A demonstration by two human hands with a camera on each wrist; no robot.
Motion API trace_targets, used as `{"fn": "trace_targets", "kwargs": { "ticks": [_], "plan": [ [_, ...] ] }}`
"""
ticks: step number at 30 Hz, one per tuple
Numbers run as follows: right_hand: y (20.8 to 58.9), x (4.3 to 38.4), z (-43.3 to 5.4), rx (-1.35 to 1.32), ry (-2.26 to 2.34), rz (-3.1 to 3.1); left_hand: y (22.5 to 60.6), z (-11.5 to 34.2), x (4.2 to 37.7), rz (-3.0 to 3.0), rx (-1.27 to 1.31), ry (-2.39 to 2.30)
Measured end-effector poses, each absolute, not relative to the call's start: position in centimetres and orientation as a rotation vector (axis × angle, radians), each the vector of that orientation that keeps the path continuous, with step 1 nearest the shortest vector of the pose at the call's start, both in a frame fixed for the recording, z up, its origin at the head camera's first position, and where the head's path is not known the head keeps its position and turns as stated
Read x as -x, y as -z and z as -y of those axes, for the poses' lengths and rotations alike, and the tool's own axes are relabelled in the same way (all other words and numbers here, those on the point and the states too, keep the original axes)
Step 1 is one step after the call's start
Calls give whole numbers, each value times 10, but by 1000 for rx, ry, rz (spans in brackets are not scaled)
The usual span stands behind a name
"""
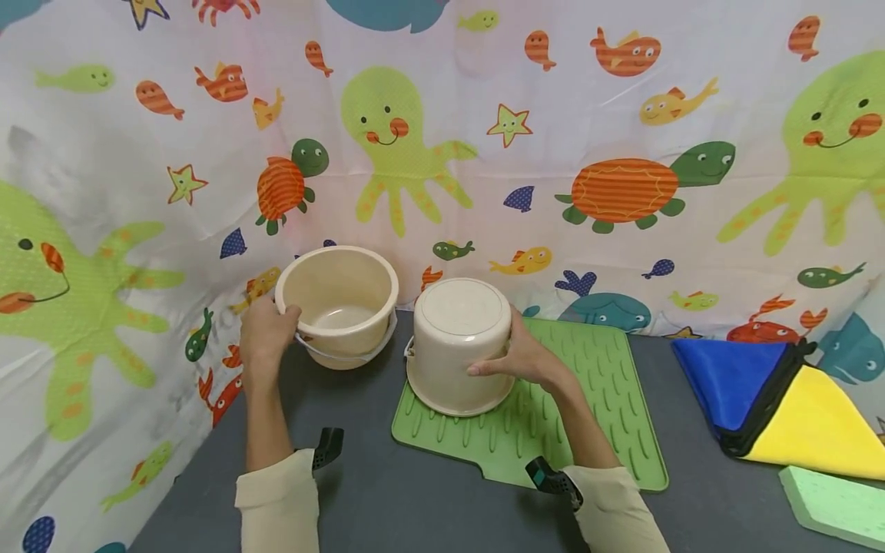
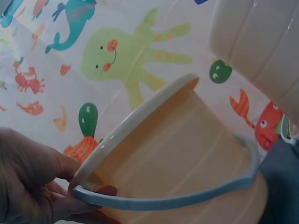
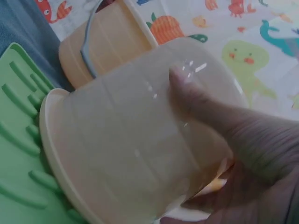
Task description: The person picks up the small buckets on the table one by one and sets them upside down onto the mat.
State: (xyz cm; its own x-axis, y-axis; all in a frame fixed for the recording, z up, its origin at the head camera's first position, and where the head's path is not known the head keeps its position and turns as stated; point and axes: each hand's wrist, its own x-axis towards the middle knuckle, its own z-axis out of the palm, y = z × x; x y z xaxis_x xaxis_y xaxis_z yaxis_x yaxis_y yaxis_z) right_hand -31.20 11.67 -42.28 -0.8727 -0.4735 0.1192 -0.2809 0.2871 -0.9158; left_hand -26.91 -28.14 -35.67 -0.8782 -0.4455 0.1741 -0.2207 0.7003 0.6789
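Observation:
My left hand (image 1: 266, 330) pinches the rim of an upright cream bucket (image 1: 346, 349), fingers inside and thumb outside in the head view. The bucket's grey handle (image 2: 173, 201) hangs down along its front. I cannot tell whether its base touches the table. A second cream bucket (image 1: 462, 349) is upside down at the left end of a green ridged drying mat (image 1: 588, 415). My right hand (image 1: 532, 353) grips its right side, the thumb across the front. Glossy highlights show on this bucket's wall (image 3: 135, 135). Its rim faces the mat.
A folded blue and yellow cloth (image 1: 802, 407) with black edging lies on the right of the dark table (image 1: 401, 499). In front of it is a pale green block (image 1: 836, 507). A curtain printed with sea animals (image 1: 484, 177) hangs behind and at the left.

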Motion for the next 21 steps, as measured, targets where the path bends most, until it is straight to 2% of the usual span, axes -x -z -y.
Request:
{"fn": "trace_targets", "kwargs": {
  "ticks": [4,13,21],
  "plan": [
    [415,305,-117,749,1589,-2417,351,277,265,2493,-509,976],
    [381,287,-128,545,1321,-2562,327,261,243,2289,-518,1067],
    [355,272,-127,444,1383,-2816,303,249,223,2204,-513,1138]
  ]
}}
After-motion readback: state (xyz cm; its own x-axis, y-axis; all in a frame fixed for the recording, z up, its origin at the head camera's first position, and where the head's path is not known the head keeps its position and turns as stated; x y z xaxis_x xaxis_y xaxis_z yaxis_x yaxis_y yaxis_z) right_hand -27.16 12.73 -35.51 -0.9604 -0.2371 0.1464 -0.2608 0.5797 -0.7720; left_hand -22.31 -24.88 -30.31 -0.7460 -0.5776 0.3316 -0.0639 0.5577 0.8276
